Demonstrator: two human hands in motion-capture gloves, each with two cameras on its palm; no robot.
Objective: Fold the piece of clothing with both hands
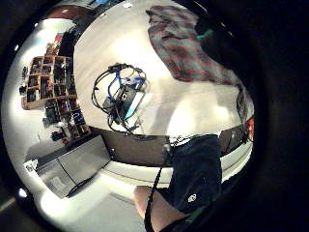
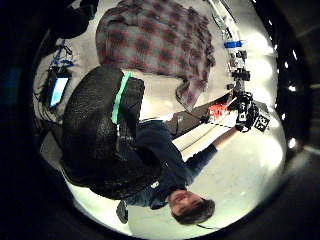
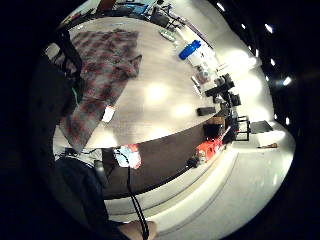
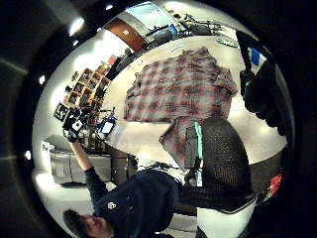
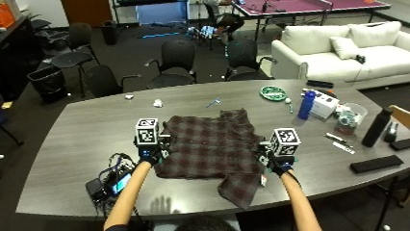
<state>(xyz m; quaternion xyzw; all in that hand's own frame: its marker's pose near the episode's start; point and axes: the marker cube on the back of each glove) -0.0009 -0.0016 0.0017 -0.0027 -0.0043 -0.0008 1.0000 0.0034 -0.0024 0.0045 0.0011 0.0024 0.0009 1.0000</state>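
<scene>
Grey wood-grain conference table (image 5: 77,139), oval in outline, fills the outside view; black office chairs (image 5: 176,57) stand beyond its far edge at 12 o'clock and a white sofa (image 5: 333,53) sits at 2 o'clock.

Dark red and grey plaid shirt (image 5: 208,147) lies spread flat near the table's centre, with one sleeve trailing toward the near edge at 6 o'clock. The right thumb side palm view shows the same plaid shirt (image 4: 181,87) laid out, its sleeve running toward the camera.

Left hand (image 5: 150,154), in a black glove, hovers over the shirt's edge at 9 o'clock; whether its fingers are straight, curled or pinching cloth cannot be told. Right hand (image 5: 276,163), also gloved, is at the shirt's edge at 3 o'clock, just beside the trailing sleeve; its finger state likewise cannot be told.

Black device with tangled blue and black cables (image 5: 108,185) rests on the table at 8 o'clock from the shirt, near the left forearm. Blue bottle (image 5: 307,105) stands upright at 2 o'clock, beside a white box (image 5: 325,105). Green round dish (image 5: 274,92) lies at 1 o'clock. Tall black bottle (image 5: 375,127) stands at 3 o'clock, and a flat black case (image 5: 376,164) lies near the table's edge at 4 o'clock.
</scene>
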